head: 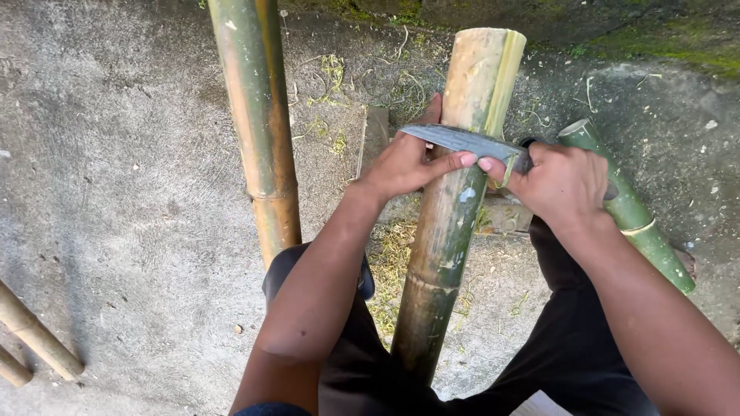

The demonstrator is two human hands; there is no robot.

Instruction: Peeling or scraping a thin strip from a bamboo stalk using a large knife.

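Bamboo fills my head view: a thick bamboo pole (451, 208) stands tilted between my knees, its far end paler where the green skin is already off. My right hand (563, 185) is closed around the handle of a knife (462, 141), whose blade lies across the pole. My left hand (401, 166) rests against the pole's left side, fingers curled loosely, fingertips touching the blade's back near the pole. To do this well, I judge, the blade wants a shallow angle and the left fingers stay behind the edge. A second pole (258, 123) stands left, and a green offcut (628, 208) lies under my right wrist on the concrete floor (116, 192).
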